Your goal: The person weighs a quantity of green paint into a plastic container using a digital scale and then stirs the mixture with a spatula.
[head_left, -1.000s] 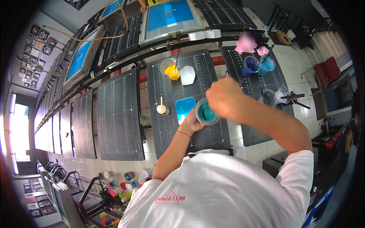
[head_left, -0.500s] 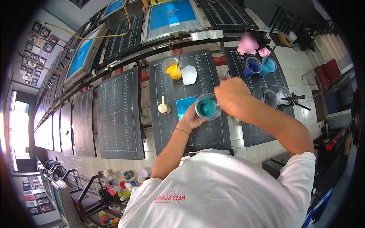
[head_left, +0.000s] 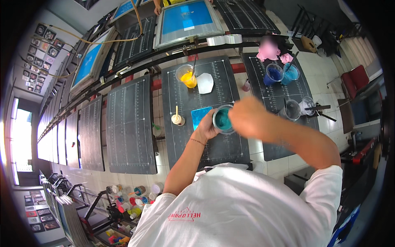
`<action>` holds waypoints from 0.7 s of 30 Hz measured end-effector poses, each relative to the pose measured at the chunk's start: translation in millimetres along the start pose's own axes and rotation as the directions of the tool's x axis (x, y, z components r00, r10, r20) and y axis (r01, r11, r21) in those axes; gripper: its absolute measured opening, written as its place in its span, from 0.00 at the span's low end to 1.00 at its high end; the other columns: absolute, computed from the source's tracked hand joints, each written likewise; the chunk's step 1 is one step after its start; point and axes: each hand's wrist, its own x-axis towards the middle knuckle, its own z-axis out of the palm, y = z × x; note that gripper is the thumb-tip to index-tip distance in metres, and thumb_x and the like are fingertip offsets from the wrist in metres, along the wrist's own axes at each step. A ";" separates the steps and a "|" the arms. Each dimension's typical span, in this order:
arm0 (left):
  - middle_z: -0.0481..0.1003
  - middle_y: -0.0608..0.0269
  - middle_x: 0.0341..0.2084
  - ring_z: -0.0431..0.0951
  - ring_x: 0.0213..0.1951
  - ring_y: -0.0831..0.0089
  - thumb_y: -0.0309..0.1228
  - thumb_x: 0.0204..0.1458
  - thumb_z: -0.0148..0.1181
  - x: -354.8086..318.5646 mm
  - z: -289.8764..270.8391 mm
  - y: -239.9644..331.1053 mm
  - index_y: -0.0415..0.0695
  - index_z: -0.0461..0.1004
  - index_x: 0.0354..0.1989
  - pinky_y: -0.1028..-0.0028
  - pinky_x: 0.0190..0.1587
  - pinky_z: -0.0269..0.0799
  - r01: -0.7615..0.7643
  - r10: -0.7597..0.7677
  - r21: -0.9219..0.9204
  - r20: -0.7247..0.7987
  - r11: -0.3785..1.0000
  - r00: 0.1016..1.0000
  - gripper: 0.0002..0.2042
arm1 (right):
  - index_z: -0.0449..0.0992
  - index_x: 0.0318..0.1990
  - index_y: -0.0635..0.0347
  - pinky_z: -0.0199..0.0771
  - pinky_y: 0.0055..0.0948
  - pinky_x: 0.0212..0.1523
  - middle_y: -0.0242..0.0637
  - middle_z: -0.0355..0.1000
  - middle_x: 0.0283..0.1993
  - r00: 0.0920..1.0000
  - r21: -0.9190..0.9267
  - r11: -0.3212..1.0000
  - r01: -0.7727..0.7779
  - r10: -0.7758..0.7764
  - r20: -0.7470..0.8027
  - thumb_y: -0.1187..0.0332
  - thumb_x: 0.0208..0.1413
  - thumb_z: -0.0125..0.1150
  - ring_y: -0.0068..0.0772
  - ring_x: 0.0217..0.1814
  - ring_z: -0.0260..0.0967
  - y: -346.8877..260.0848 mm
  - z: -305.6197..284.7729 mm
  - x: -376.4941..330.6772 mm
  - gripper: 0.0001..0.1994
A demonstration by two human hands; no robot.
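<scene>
My left hand (head_left: pixel 207 125) is wrapped around the side of a clear plastic cup (head_left: pixel 222 119) with thick teal ink inside. Over the cup's right rim is my right hand (head_left: pixel 250 117), closed and slightly blurred; whatever its fingers grip is hidden. Just left of the cup, a shiny blue square (head_left: pixel 200 117) lies on the black gridded board (head_left: pixel 212 150). A small pot of cream-coloured stuff (head_left: pixel 177 120) with a stick in it stands farther left. Beyond sits a cup of yellow ink (head_left: pixel 188 78) with a dark stirrer, beside a white piece of card (head_left: pixel 205 83).
On the right-hand board are a dark blue ink cup (head_left: pixel 273 75), a light blue ink cup (head_left: pixel 290 74) and a nearly colourless cup (head_left: pixel 292 109). A framed blue screen (head_left: pixel 187 20) lies at the back, near another person's hand (head_left: pixel 157 10). Several ink containers (head_left: pixel 135 201) crowd the lower left.
My right hand has dropped lower and nearer to me over the cup's rim. The cup has tilted a little and shifted slightly nearer, still in my left hand.
</scene>
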 end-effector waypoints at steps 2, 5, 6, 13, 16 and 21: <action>0.77 0.50 0.48 0.80 0.49 0.61 0.37 0.68 0.35 -0.7 -3.6 -3.1 0.34 0.71 0.52 0.62 0.53 0.80 0.006 -0.005 0.014 -0.029 1.000 1.000 0.21 | 0.82 0.24 0.58 0.77 0.38 0.30 0.45 0.78 0.26 0.991 0.078 0.993 0.093 -0.100 0.092 0.68 0.40 0.67 0.43 0.29 0.79 -14.9 -10.8 -3.0 0.04; 0.77 0.51 0.48 0.80 0.49 0.61 0.38 0.68 0.36 -1.3 -2.3 -5.7 0.35 0.70 0.52 0.63 0.53 0.80 -0.029 0.029 -0.006 0.017 1.000 0.999 0.20 | 0.82 0.25 0.60 0.77 0.39 0.31 0.46 0.78 0.27 1.000 -0.018 1.000 -0.014 0.014 0.000 0.70 0.39 0.68 0.43 0.30 0.79 -5.7 -12.2 -4.7 0.05; 0.77 0.51 0.48 0.80 0.49 0.62 0.38 0.68 0.36 2.0 -3.7 -5.1 0.36 0.70 0.52 0.63 0.52 0.81 -0.007 0.007 0.003 0.024 1.000 1.000 0.20 | 0.82 0.24 0.60 0.77 0.39 0.31 0.46 0.78 0.27 1.000 -0.063 0.998 -0.009 0.010 0.017 0.70 0.38 0.68 0.43 0.31 0.79 -4.1 -11.0 -4.7 0.05; 0.76 0.52 0.49 0.80 0.50 0.63 0.39 0.69 0.35 -2.4 -3.3 -8.3 0.36 0.69 0.54 0.64 0.51 0.82 -0.021 0.038 -0.139 0.120 0.990 0.992 0.20 | 0.83 0.31 0.60 0.75 0.44 0.38 0.44 0.78 0.27 0.979 0.253 0.953 -0.166 0.190 -0.076 0.60 0.55 0.63 0.51 0.32 0.77 17.4 -20.2 -1.9 0.12; 0.76 0.52 0.49 0.80 0.49 0.63 0.39 0.69 0.36 -10.6 -0.5 -13.9 0.37 0.69 0.55 0.65 0.50 0.83 -0.046 0.068 -0.156 0.140 0.987 0.988 0.20 | 0.82 0.33 0.59 0.71 0.44 0.38 0.46 0.77 0.31 0.975 0.495 0.851 -0.173 0.218 -0.035 0.57 0.59 0.60 0.50 0.36 0.74 16.6 -28.9 -15.8 0.14; 0.76 0.53 0.49 0.81 0.47 0.64 0.39 0.69 0.37 -19.8 -2.7 -26.1 0.37 0.69 0.55 0.67 0.46 0.84 -0.080 0.098 -0.174 0.098 0.981 0.990 0.20 | 0.80 0.33 0.63 0.63 0.34 0.29 0.38 0.69 0.23 0.875 0.625 0.780 0.017 0.290 -0.387 0.57 0.61 0.58 0.36 0.25 0.65 10.9 -0.1 -17.2 0.16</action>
